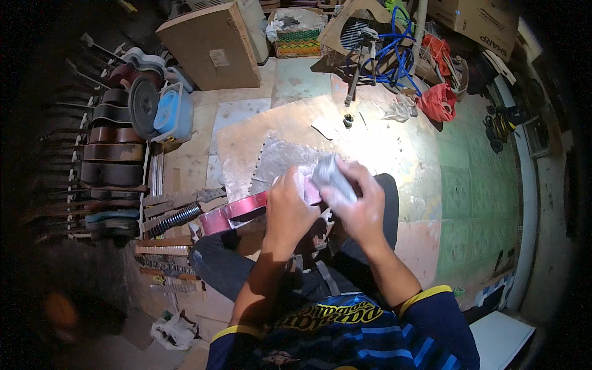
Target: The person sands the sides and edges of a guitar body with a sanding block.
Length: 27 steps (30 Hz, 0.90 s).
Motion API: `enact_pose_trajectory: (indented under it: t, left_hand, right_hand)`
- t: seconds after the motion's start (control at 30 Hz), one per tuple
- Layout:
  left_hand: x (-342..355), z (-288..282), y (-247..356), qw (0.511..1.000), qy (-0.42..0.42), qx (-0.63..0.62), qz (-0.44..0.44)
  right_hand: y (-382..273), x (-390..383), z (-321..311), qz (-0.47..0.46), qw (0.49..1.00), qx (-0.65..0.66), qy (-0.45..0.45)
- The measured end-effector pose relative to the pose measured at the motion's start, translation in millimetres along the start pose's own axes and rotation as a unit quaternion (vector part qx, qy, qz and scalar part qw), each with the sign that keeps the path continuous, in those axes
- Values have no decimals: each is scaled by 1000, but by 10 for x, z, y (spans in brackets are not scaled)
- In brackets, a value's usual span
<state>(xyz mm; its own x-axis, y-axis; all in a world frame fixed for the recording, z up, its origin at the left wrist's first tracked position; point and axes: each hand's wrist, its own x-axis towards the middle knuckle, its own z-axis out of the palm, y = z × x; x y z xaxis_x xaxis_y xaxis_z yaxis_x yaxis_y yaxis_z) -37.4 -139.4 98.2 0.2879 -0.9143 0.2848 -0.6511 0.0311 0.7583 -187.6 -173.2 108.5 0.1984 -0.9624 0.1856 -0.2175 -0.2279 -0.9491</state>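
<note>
A small pink-red guitar body [231,216] lies across my lap, its curved side facing up. My left hand [288,206] is closed around its right part, where the surface looks pale and dusty. With my right hand [361,200] I grip a folded grey sheet of sandpaper [333,177], held against or just over the pale part; I cannot tell whether it touches. My fingers hide much of the guitar body's right end. Whitish dust coats my right fingers.
Several guitars [114,154] stand in a row at the left. Beyond my knees lies a dusty board [246,132]. A blue plastic tub [172,114], a large brown panel [213,52] and a coiled blue hose [394,52] are farther off. Tools [169,222] lie left of my knee.
</note>
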Motion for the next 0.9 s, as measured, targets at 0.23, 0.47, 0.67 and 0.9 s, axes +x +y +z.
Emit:
enact_pose_trajectory:
  t: [0.23,0.47,0.67,0.9]
  left_hand:
    - [32,20,108,1000,-11,7,-4]
    - [14,44,111,999,-35,5,-14]
    - [19,60,33,999,-16,-34,24]
    - [-10,56,68,999,-15,-50,-1]
  right_hand:
    - [-51,74,-6,4,1000,6,20]
    - [-75,132,-67,-53,997,-62,9]
    - [-96,-118,-112,-102,989,-107,15]
    - [-23,-239,-99,-155,983,-82,50]
